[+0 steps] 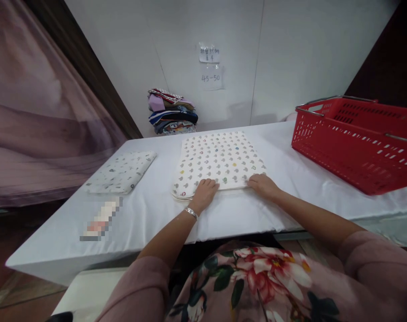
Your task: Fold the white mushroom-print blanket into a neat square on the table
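A white cloth (220, 156) printed with small grey trees and a few coloured ones lies folded in layers on the table in front of me. At its near edge, left of the middle, my left hand (205, 194) has its fingers curled over the fabric. My right hand (263, 185) pinches the near right corner. The layers show at the cloth's rounded near left corner. What the thumbs do under the edge is partly hidden.
A second folded white cloth (124, 172) lies at the left of the white-covered table (156, 210), near a blurred-out item (101, 219). A red basket (351, 147) with metal handles stands at the right. Beyond the far edge is a stack of folded fabrics (173, 114) by the wall.
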`<state>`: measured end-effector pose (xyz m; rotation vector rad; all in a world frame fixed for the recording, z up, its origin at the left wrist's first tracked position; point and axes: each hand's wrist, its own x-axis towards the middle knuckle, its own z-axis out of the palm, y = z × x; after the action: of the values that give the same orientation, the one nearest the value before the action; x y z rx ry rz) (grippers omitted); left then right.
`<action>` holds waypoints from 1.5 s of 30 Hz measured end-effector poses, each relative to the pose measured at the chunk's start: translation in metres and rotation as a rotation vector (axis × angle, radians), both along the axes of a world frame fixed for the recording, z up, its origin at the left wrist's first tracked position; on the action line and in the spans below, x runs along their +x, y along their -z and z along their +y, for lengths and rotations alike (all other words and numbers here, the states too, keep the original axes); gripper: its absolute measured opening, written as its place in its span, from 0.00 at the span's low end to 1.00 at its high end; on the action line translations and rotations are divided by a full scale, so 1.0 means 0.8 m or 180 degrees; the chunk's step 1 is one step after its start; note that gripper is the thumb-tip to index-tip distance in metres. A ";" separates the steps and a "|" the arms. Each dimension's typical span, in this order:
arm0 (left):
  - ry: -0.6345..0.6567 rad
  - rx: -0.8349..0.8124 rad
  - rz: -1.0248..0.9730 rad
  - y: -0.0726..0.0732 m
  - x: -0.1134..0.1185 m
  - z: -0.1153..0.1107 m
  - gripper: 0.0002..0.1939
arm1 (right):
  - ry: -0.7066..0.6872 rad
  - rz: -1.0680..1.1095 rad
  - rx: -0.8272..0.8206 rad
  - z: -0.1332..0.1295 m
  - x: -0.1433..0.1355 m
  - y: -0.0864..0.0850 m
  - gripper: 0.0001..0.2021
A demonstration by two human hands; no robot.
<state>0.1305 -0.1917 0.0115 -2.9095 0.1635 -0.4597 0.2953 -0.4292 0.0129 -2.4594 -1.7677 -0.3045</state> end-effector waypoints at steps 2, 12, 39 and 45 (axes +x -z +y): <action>0.0051 0.0033 0.0015 0.008 -0.003 -0.002 0.12 | -0.0097 0.0046 -0.0120 -0.003 -0.005 0.009 0.14; 0.0078 0.0097 0.0002 0.010 -0.008 -0.009 0.13 | -0.0041 -0.0129 -0.0146 -0.005 -0.005 0.000 0.13; 0.0169 0.0170 0.0307 -0.001 -0.019 -0.023 0.12 | -0.0044 0.0463 -0.0230 -0.004 -0.014 0.015 0.15; -0.0017 0.0227 0.0120 -0.013 -0.007 -0.017 0.12 | -0.0016 0.0662 -0.0127 -0.004 -0.015 0.008 0.15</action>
<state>0.1246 -0.2057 0.0219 -2.8492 0.1740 -0.3903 0.2831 -0.4325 0.0062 -2.4114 -1.7089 -0.0116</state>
